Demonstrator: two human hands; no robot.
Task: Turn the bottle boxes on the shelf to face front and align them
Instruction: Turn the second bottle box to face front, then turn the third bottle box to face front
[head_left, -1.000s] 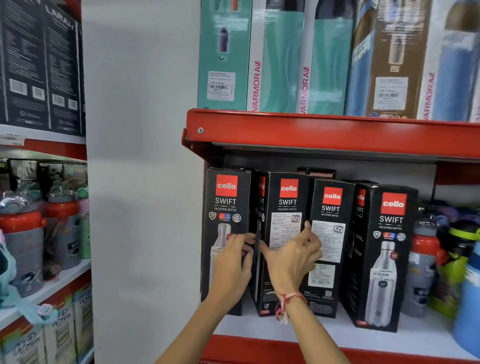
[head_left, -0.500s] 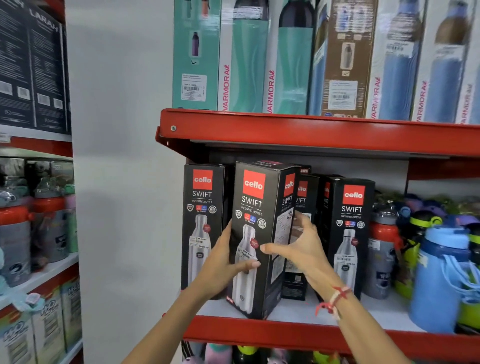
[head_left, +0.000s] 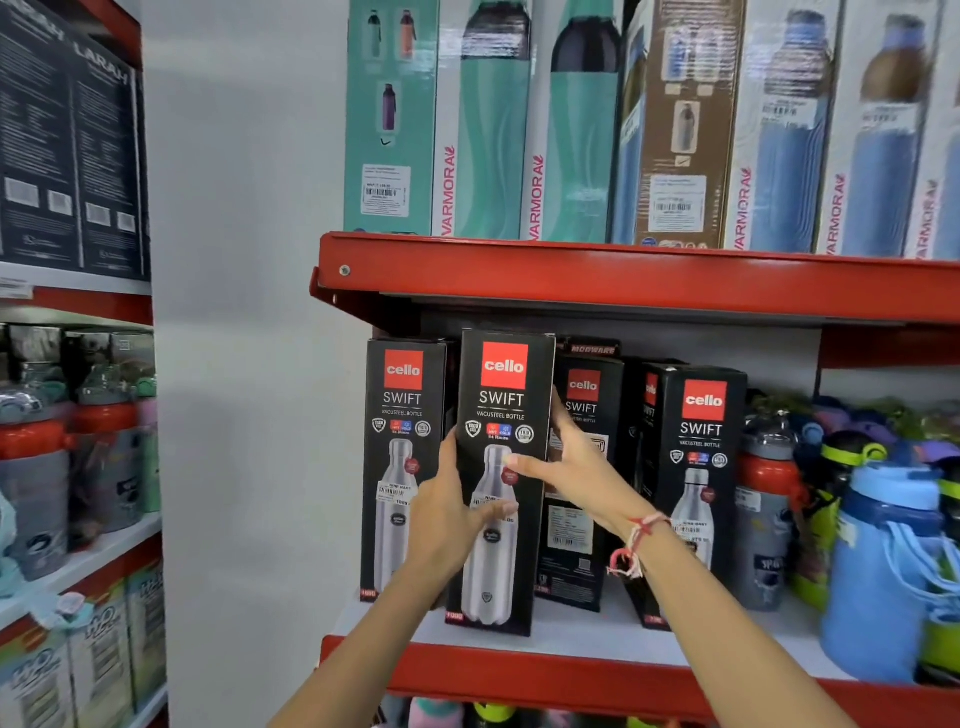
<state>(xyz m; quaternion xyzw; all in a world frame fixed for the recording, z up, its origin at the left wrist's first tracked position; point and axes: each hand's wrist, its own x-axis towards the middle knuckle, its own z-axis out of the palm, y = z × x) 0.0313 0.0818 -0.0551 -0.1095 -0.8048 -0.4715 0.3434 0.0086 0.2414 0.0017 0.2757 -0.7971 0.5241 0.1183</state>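
Note:
Several black Cello Swift bottle boxes stand on the red-edged shelf (head_left: 571, 670). The second box (head_left: 501, 395) shows its front face with the steel bottle picture and stands nearer the shelf edge than its neighbours. My left hand (head_left: 449, 512) grips its left edge with the thumb across the front. My right hand (head_left: 566, 467) holds its right side, fingers behind it. The leftmost box (head_left: 402, 415) and the rightmost box (head_left: 698, 441) face front. The third box (head_left: 584, 395), set further back, shows a label side and is partly hidden by my right hand.
Loose bottles in grey, red, blue and green (head_left: 878, 561) crowd the shelf right of the boxes. Tall Varmora boxes (head_left: 488, 130) fill the shelf above. A white pillar (head_left: 244, 364) stands to the left, with another shelving unit of bottles (head_left: 62, 452) beyond it.
Both hands pulled the second box out and turned it from its label side to its front face; it now stands squarely front-on near the shelf edge.

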